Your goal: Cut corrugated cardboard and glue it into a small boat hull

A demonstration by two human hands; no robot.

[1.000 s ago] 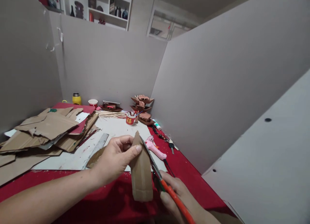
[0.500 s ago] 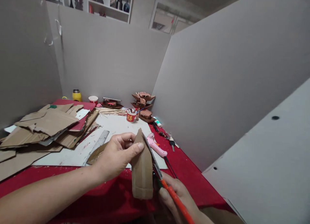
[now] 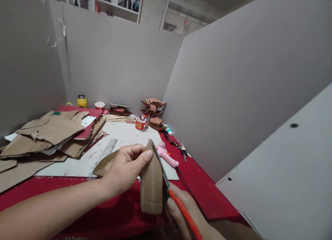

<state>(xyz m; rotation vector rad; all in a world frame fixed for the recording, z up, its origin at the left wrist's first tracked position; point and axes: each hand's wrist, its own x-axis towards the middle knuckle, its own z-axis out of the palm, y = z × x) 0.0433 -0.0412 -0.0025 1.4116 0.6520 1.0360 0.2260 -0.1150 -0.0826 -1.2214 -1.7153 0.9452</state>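
My left hand (image 3: 127, 167) pinches a strip of brown cardboard (image 3: 152, 188) near its pointed upper end, thumb in front. The strip hangs upright over the table's near edge. In my right hand (image 3: 185, 202) is a pair of scissors (image 3: 178, 206) with orange handles, its blades lying along the strip's right edge. Part of the handles and fingers is hidden. Behind my left wrist lies a curved cardboard piece (image 3: 103, 163), beside a metal ruler (image 3: 107, 149).
Torn cardboard sheets (image 3: 52, 129) are piled on the left. A pink glue gun (image 3: 168, 157) with a black cord lies behind the scissors. Further back are a red paper cup (image 3: 140, 124), thin wooden sticks (image 3: 119, 118) and small brown model boats (image 3: 155, 122). Grey partitions (image 3: 114, 60) enclose the table.
The scissors and my right hand have shifted slightly left and up along the strip's edge. My left hand keeps its hold on the strip, almost unmoved.
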